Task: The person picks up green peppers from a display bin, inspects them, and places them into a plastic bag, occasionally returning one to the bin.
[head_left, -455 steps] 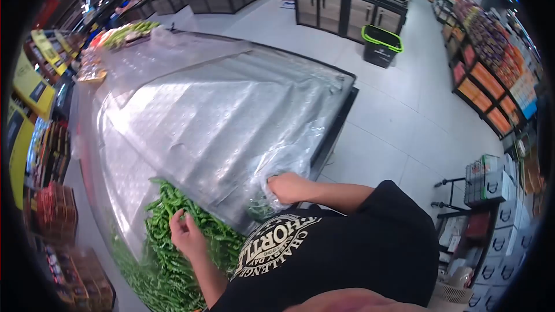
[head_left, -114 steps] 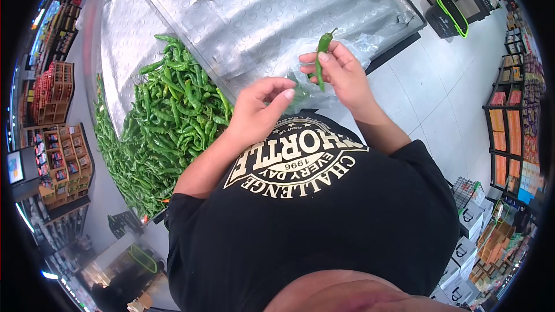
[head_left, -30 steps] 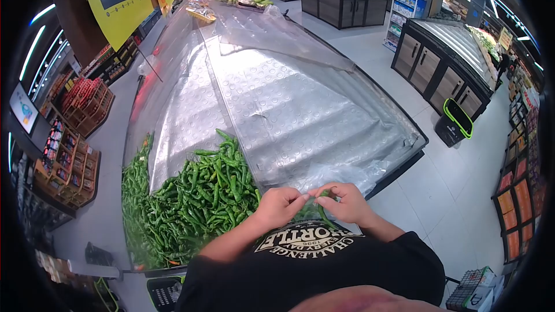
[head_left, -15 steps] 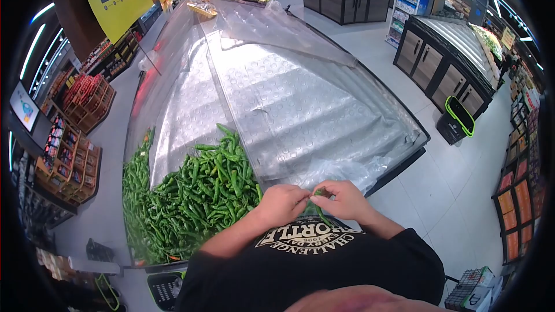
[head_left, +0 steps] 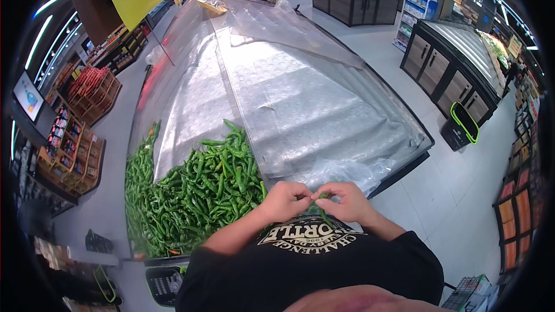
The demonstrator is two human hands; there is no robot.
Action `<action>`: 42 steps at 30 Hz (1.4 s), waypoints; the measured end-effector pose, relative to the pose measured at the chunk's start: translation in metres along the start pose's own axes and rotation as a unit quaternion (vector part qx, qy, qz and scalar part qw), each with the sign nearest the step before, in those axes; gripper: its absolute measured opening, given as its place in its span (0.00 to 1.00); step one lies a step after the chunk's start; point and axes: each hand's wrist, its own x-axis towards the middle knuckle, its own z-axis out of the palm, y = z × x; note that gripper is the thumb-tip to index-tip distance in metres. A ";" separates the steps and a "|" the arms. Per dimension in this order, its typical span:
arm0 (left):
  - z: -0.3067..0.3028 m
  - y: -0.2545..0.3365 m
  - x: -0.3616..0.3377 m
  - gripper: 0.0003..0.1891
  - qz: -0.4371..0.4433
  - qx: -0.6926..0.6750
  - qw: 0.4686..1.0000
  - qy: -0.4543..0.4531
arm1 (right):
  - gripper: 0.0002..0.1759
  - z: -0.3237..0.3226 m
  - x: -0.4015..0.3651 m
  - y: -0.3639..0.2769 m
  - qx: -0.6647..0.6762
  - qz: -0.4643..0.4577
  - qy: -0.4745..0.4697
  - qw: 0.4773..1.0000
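Pinching one pepper (head_left: 322,196) between them, our left hand (head_left: 285,200) and right hand (head_left: 346,203) meet fingertip to fingertip just above the chest. Both are curled almost closed on it. We see only a sliver of green. Its long axis seems to run from the fingertips down toward us, equally near both hands. The pile (head_left: 196,193) lies close on the left. The clear bag (head_left: 347,170) sits just beyond the right hand at the counter (head_left: 300,98) edge. Half a second back the pinch looked the same. Nearly four seconds back, the right hand alone held the pepper upright and the left was apart.
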 end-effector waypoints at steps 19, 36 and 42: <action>0.005 -0.006 -0.001 0.10 0.084 0.045 0.995 0.037 | 0.11 -0.001 0.002 0.006 0.039 0.008 0.020 0.999; 0.008 -0.011 -0.001 0.07 -0.042 -0.044 0.996 0.068 | 0.10 0.002 0.001 0.006 0.057 -0.029 0.014 0.998; 0.006 -0.004 -0.003 0.12 -0.096 -0.074 0.992 0.019 | 0.09 -0.003 0.003 0.018 0.080 -0.070 0.072 0.992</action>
